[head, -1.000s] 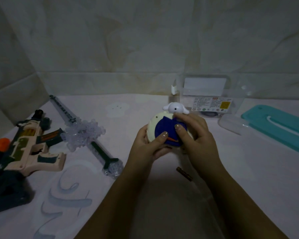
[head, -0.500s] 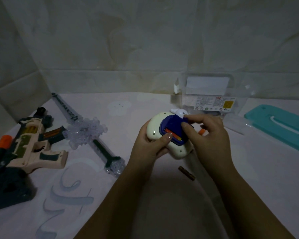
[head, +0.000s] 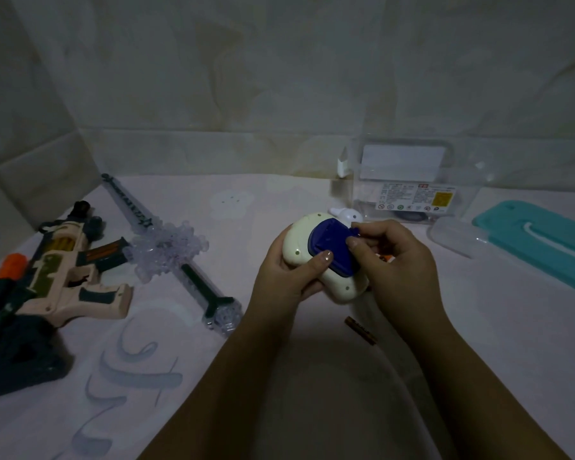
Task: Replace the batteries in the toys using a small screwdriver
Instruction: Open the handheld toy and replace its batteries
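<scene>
A cream round toy with a white animal figure on its far side is held above the table, underside up. My left hand grips its left edge, thumb resting at the rim of the dark blue battery cover. My right hand pinches the far right edge of that cover between thumb and forefinger. A loose battery lies on the cloth just below the toy. A small orange thing shows behind my right hand; what it is I cannot tell.
A pink and green toy gun and a dark toy lie at the left. A clear toy sword lies diagonally beside them. A clear plastic box stands at the back right, a teal lid to its right.
The toy has been tilted down and turned. The blue cover now lies over the compartment, hiding the orange battery seen half a second ago. My right hand moved slightly right onto the cover's edge.
</scene>
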`<move>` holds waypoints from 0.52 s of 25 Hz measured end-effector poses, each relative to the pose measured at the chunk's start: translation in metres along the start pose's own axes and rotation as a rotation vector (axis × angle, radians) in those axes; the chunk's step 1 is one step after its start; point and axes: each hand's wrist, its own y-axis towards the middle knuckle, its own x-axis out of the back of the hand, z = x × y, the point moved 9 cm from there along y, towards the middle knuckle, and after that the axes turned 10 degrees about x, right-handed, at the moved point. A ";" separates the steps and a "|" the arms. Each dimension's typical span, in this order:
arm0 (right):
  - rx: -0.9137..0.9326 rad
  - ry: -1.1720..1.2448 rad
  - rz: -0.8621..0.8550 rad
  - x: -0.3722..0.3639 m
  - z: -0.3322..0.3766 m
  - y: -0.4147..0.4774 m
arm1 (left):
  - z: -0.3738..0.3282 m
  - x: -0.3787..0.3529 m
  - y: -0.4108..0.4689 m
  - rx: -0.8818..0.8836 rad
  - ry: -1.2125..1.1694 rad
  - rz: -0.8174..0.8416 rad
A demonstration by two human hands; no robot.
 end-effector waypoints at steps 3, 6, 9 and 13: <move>-0.017 0.008 0.003 -0.001 -0.002 0.001 | 0.000 0.000 0.000 0.000 0.004 -0.005; -0.021 0.043 -0.007 -0.001 0.000 0.000 | -0.001 -0.001 -0.001 0.003 0.007 -0.010; -0.022 0.051 0.010 -0.003 -0.001 0.000 | -0.001 -0.001 -0.002 0.006 0.004 -0.016; 0.020 -0.129 0.037 -0.002 -0.002 0.002 | 0.001 0.001 -0.001 0.010 0.006 -0.026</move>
